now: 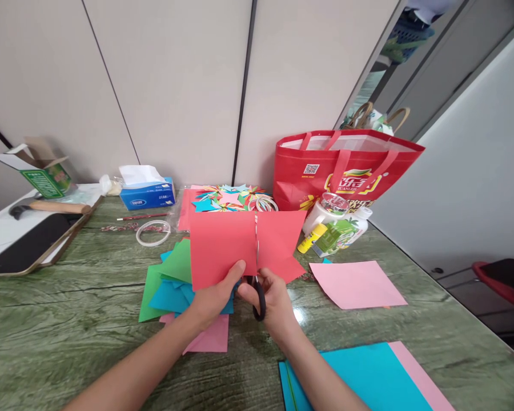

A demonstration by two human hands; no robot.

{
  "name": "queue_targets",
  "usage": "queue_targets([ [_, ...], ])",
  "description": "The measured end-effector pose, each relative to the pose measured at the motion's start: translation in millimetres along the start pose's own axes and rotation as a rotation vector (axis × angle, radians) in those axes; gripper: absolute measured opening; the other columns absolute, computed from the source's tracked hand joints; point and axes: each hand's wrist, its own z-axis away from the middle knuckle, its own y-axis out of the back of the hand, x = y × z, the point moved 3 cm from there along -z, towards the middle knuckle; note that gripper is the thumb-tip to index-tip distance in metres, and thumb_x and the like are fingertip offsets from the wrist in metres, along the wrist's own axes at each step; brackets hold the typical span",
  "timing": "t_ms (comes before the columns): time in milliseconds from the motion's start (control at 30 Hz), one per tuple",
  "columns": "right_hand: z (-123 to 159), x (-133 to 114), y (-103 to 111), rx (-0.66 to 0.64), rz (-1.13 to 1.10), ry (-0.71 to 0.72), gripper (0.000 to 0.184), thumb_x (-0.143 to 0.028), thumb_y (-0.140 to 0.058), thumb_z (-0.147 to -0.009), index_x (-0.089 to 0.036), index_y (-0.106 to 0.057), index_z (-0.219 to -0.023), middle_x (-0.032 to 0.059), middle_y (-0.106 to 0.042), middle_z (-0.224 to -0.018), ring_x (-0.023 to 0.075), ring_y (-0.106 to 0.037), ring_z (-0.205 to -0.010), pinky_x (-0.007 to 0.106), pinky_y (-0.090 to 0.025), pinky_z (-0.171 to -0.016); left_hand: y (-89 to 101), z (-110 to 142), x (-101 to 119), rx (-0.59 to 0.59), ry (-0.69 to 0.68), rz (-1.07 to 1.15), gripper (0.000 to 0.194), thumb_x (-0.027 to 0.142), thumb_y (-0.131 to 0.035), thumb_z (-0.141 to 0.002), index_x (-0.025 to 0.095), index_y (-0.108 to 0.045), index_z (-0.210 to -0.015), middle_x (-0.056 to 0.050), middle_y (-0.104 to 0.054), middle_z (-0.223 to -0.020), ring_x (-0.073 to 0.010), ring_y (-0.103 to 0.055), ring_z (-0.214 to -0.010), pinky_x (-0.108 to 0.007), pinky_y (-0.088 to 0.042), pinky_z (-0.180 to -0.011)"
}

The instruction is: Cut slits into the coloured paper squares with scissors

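My left hand (218,294) pinches the lower edge of a sheet of red paper (223,245), thumb on the near face. In my right hand (273,299) is a pair of scissors (260,302) with black handles, fingers closed through the loops. Its blades stand upright at a long cut that splits the red paper into a left part and a right part. Below the sheet lies a loose pile of green paper (152,294), blue paper (169,297) and pink paper (214,337). The red paper hides part of that pile.
A pink sheet (360,285) and large blue sheets (360,371) lie to the right. Behind stand a red bag (346,160), a yellow glue stick (312,238), a blue tissue box (148,194) and colourful paper pieces (229,198). A tape roll (153,244) and a hammer (55,206) are left.
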Motion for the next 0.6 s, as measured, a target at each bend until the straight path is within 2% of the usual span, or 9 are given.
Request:
queue_targets([
  [200, 1.5, 0.9, 0.5, 0.023, 0.001, -0.020, 0.028, -0.025, -0.074, -0.055, -0.017, -0.056, -0.075, -0.0041, -0.056, -0.057, 0.0102, -0.047, -0.050, 0.021, -0.037, -0.051, -0.2, 1.1, -0.8, 0.003, -0.009, 0.018, 0.027, 0.038, -0.057, -0.065, 0.021, -0.059, -0.086, -0.006, -0.062, -0.103, -0.0214, -0.056, -0.095, -0.032, -0.039, -0.088],
  [600, 1.9, 4.1, 1.6, 0.059, 0.038, -0.045, 0.027, -0.030, -0.073, -0.054, -0.017, -0.052, -0.065, -0.0050, -0.054, -0.048, 0.0101, -0.047, -0.044, 0.021, -0.036, -0.045, 0.2, 2.8, 5.8, -0.008, 0.030, -0.039, 0.021, 0.038, -0.055, -0.066, 0.021, -0.056, -0.079, -0.004, -0.064, -0.090, -0.0199, -0.058, -0.086, -0.030, -0.042, -0.082],
])
